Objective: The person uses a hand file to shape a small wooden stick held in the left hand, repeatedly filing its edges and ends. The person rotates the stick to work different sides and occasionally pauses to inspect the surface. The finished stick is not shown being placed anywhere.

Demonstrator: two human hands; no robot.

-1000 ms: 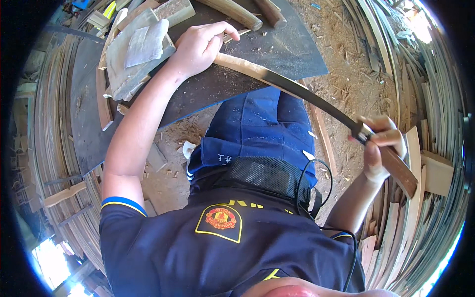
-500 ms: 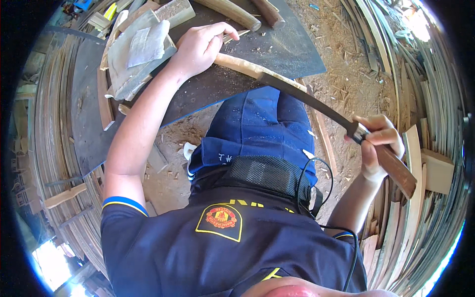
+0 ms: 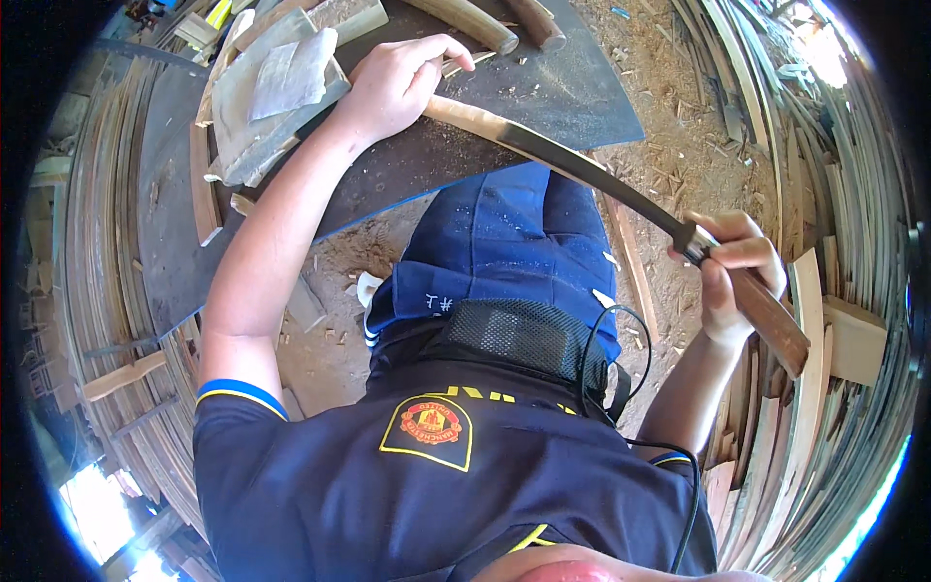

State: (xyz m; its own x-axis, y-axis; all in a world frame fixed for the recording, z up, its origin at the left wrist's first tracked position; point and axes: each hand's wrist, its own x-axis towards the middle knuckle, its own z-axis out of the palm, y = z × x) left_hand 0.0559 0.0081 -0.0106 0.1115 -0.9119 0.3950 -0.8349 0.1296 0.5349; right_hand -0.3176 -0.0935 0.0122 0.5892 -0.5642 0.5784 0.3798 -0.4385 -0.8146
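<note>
My left hand [image 3: 398, 85] is closed round the far end of a pale, curved wooden piece [image 3: 464, 117], pressing it down at the bench, with the index finger lying loosely out to the right. A long, flat, dark rasp [image 3: 601, 179] lies along that piece, its blunt tip on the wood. Its brown wooden handle [image 3: 771, 320] is gripped near the metal collar by my right hand [image 3: 737, 267], fingers and thumb closed on it. The rasp's blade hides much of the wooden piece's near part. My left palm covers its other end.
The dark bench top [image 3: 582, 87] carries sawdust, a wooden block [image 3: 272, 126] with a pale folded sheet [image 3: 294, 75] on it, and round wooden lengths [image 3: 465, 21] at the back. Stacked boards [image 3: 107, 213] line the left; more timber [image 3: 853, 194] stands right. Shavings litter the ground [image 3: 679, 107].
My right hand has shifted slightly up and left, pushing the rasp a little farther along the wooden piece toward my left hand. My left hand keeps its hold.
</note>
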